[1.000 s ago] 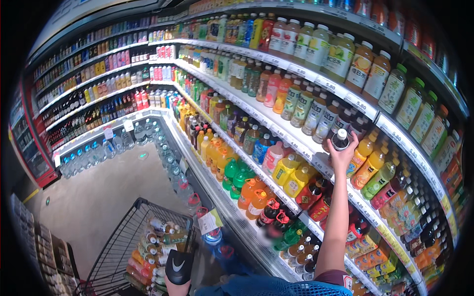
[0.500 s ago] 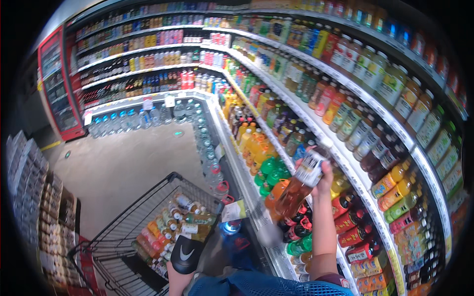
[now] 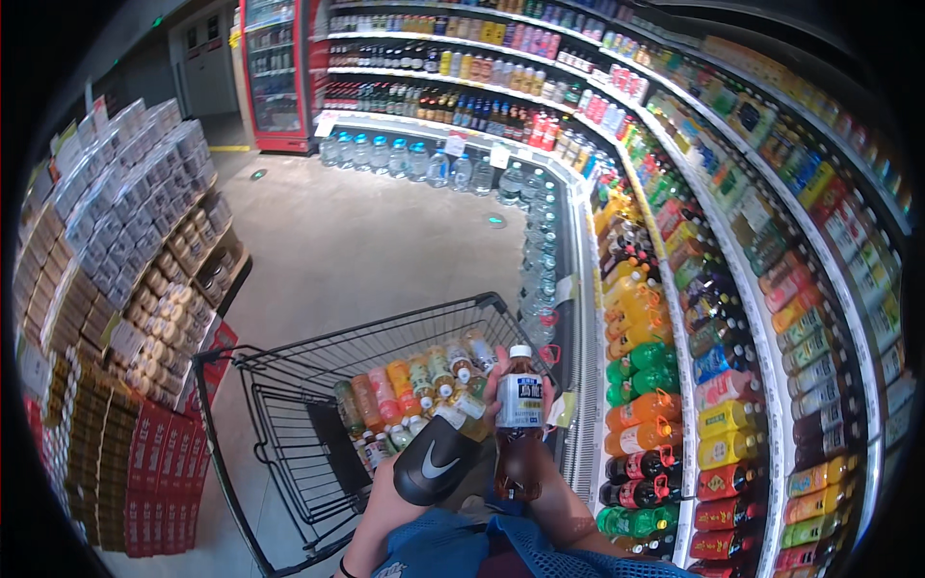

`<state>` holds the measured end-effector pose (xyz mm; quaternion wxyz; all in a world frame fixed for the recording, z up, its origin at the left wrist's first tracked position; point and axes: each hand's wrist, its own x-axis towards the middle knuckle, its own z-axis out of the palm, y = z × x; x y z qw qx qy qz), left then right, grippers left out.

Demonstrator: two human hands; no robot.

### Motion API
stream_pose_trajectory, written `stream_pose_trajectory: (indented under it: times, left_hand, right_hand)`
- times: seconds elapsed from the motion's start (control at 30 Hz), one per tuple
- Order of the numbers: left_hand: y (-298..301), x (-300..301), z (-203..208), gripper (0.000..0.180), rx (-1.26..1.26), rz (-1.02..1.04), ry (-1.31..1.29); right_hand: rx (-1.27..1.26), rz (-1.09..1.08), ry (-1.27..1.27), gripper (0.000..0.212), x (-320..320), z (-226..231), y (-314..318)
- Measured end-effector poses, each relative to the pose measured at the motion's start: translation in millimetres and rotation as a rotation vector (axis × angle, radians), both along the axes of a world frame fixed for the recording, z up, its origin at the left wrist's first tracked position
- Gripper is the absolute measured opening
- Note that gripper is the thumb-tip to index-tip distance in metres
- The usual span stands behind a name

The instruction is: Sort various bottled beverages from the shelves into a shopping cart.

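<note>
A bottle of dark brown tea (image 3: 518, 453) with a white cap and a pale label stands nearly upright before my body, above the near side of the shopping cart (image 3: 279, 354). My right hand (image 3: 548, 390) is closed around it, mostly hidden behind the bottle. Fingertips also show along the label's left edge; whose hand they belong to is unclear. My left forearm (image 3: 383, 511) reaches up from the lower edge, crossed by a wide black band (image 3: 431, 462). That band and the bottle hide my left hand. Several drink bottles (image 3: 397, 385) lie in rows inside the cart.
Drink shelves (image 3: 679, 385) curve along the right side and back. Large water bottles (image 3: 395, 157) line the floor beside them. At left rises a stack of cartons and jars (image 3: 159, 328). A red-framed fridge (image 3: 277, 77) stands at the back.
The tea bottle has come from beside the right shelves, where it was tilted, to upright over the cart's near side. My view has turned left, showing more of the carton stack.
</note>
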<state>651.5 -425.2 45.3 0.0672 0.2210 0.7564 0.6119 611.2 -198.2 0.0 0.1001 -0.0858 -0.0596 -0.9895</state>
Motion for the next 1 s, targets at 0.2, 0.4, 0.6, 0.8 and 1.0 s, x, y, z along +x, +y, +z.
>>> stream_pose_trajectory:
  times: [0.2, 0.4, 0.6, 0.8, 1.0]
  left_hand:
    - [-33, -12, -4, 0.040, -0.065, 0.070, -0.097]
    - [-51, -26, -5, 0.042, 0.000, 0.110, -0.161]
    - [-51, -41, -9, 0.050, -0.083, 0.113, -0.085]
    - [-53, -49, -21, 0.051, -0.087, 0.095, -0.102]
    - [-52, -53, -23, 0.046, -0.087, 0.046, -0.136]
  right_hand:
    - [-0.010, 0.194, 0.201, 0.096, -22, -22, -47]
    - [-0.146, 0.315, 0.111, 0.091, -39, -35, -68]
    - [-0.128, 0.296, 0.034, 0.091, -50, -76, -73]
    - [-0.081, 0.298, -0.024, 0.089, -52, -98, -75]
    - [-0.012, 0.290, -0.112, 0.087, -51, -104, -73]
